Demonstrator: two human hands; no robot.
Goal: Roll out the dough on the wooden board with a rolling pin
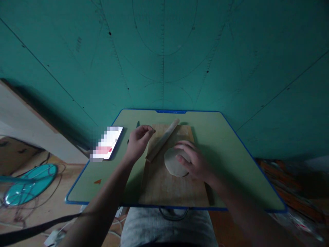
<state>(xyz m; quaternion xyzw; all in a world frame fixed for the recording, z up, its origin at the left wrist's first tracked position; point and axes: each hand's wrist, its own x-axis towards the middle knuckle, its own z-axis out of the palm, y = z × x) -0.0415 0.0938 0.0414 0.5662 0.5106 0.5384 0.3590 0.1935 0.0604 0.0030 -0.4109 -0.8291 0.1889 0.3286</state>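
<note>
Okay, right hand (pixel 196 163): fingers (pixel 189 149) loosely curved and spread over the right part of a pale dough disc (pixel 171 164), thumb apart from the others and lying across its top. Can't tell if they grip its rim. Left hand (pixel 137 142): fingers (pixel 146 128) drawn together, thumb meeting index, over the left side of the board; can't tell if anything is pinched there.

Disc lies flat on a wooden board (pixel 174 193), right of the rolling pin (pixel 164 139). Pin sits diagonally: near end at the board's left edge, far end just over its far edge.

Board runs lengthwise on the green, blue-rimmed table (pixel 226 161), its near end at the table's near edge, around mid-width. Small dark object (pixel 138 123) behind left hand, mostly hidden. Phone (pixel 110 144), screen lit and partly pixelated, at the table's left edge. Orange triangular piece (pixel 97 181) toward the near left corner. Teal wall (pixel 164 68) past the far edge; turquoise round base (pixel 33 185) on the floor, off the left edge.
</note>
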